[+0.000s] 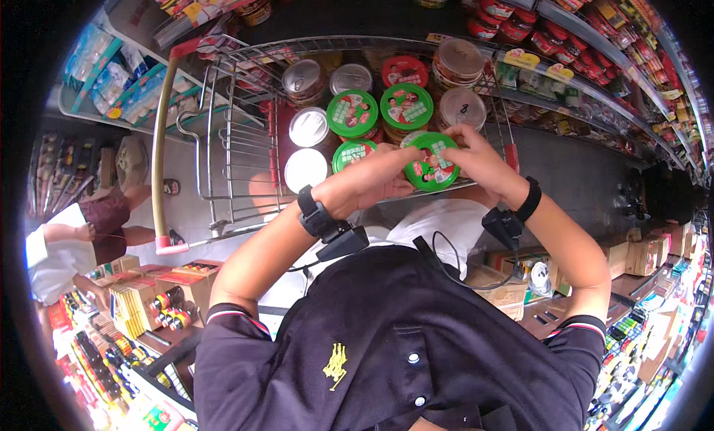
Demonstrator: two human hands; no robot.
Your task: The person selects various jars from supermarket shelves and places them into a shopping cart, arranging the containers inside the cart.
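Note:
Both my hands are on a tub with a printed green lid, near the close side of a wire shopping cart. My left hand grips its left side, thumb at the lid's edge. Fingers of my right hand are on its right side. Beside my left hand stands another green-lidded tub, partly hidden by that hand. Two more green-lidded tubs, one on the left and one on the right, stand behind. Silver-topped cans and clear-lidded tubs fill the sides.
A red-lidded tub stands farther back in the cart. The cart's handle is at left. Store shelves with packaged goods curve along the back and right. Another person stands at left near stacked cartons. More cartons lie behind me.

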